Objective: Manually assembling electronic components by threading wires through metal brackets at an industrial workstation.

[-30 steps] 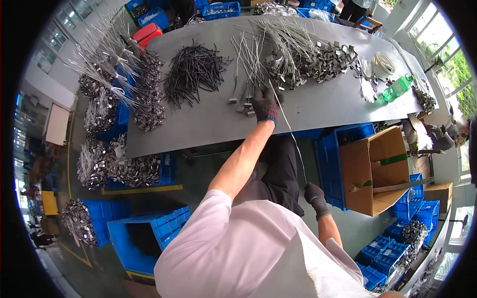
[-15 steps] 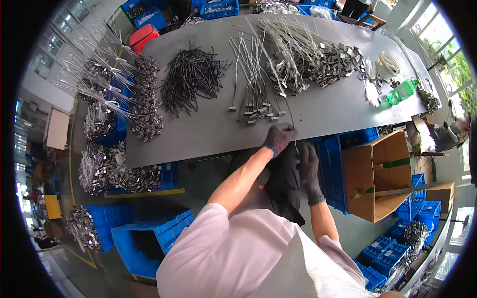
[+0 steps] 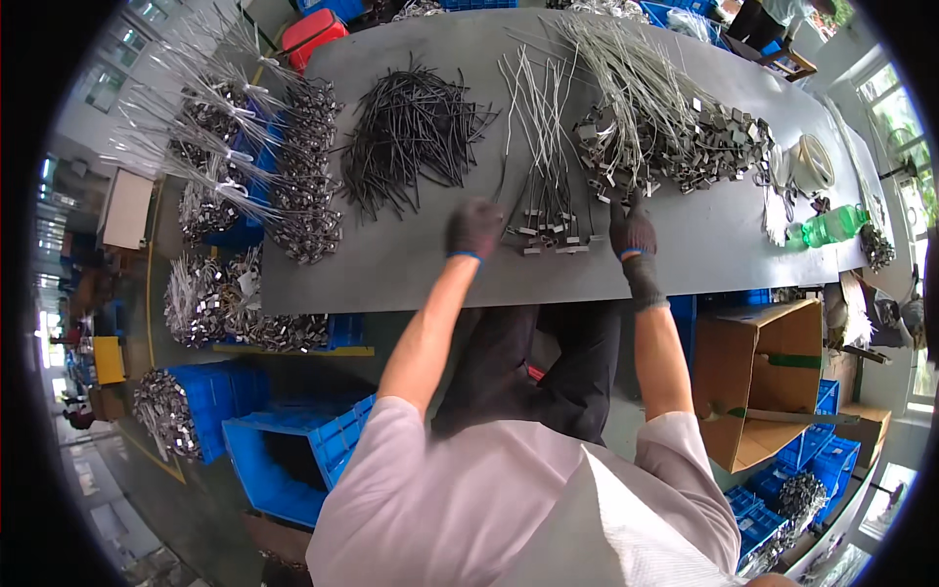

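Note:
My left hand [image 3: 474, 229], in a dark glove with a blue cuff, is over the grey table [image 3: 391, 279]. It looks rounded but is smeared by motion, so its grip is unclear. Beside it lies a small group of thin wires [image 3: 550, 127] with metal block ends [image 3: 553, 233] toward me. My right hand [image 3: 633, 231], also gloved, reaches to the near edge of a larger pile of metal-ended wires [image 3: 719, 147]. Its fingers are stretched forward and apart, with nothing visible between them. Beyond my left hand is a heap of short black tubes [image 3: 416, 132].
Bundled wires with metal ends [image 3: 308, 176] line the table's left end. At the right are a green bottle [image 3: 831, 227] and a white roll [image 3: 812, 164]. An open cardboard box [image 3: 724, 382] stands below the right edge; blue crates [image 3: 284, 460] stand at lower left.
Both hands have moved from the table's near edge up over the tabletop, the left one leftward. A dark strand earlier at my hands is no longer seen there. The view has shifted.

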`<state>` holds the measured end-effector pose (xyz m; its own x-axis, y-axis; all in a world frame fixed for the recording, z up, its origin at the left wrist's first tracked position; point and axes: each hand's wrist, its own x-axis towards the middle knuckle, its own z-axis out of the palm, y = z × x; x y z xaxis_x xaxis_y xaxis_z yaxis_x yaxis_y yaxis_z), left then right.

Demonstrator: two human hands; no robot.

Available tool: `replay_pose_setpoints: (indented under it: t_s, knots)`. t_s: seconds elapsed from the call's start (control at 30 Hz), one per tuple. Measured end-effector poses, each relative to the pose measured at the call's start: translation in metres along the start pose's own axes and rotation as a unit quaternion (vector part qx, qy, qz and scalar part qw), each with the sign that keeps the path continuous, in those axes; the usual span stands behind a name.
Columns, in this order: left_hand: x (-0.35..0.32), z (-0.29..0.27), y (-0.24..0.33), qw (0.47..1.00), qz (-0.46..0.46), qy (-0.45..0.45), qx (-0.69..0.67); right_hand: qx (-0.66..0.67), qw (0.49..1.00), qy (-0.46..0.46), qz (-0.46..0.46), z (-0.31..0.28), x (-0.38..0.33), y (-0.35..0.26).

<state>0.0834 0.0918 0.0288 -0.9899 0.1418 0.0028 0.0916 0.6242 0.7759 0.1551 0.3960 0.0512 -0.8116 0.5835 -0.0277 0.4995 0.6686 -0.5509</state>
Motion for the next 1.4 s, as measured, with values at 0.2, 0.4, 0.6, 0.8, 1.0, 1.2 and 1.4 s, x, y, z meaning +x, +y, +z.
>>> replay_pose_setpoints:
  t_s: [0.2,0.4,0.6,0.8,1.0,1.2,1.4]
  knots:
    - [0.030,-0.070,-0.075,0.908,-0.242,0.209,0.270,0.022,0.998,0.045,-0.042,0.023,0.031,0.025]
    - [0.040,-0.081,-0.082,0.935,-0.193,0.125,0.269,-0.010,0.993,0.098,0.061,0.022,0.014,0.058]
    - [0.051,-0.072,-0.149,0.936,-0.161,0.081,0.302,0.118,0.986,0.098,0.059,0.014,-0.010,0.084]
    - [-0.029,-0.040,-0.121,0.888,-0.337,0.036,-0.310,0.099,0.992,0.036,0.063,0.003,-0.034,0.093]
    - [-0.062,-0.035,-0.077,0.914,-0.301,0.036,-0.271,0.013,0.995,0.089,0.048,0.023,-0.014,0.050]
    - [-0.038,-0.030,-0.109,0.913,-0.335,-0.109,-0.206,0.026,0.997,-0.050,0.047,0.029,-0.002,0.101]
    - [-0.063,-0.050,-0.044,0.764,-0.303,-0.205,-0.531,-0.047,0.962,0.103,-0.249,0.014,-0.175,0.232]
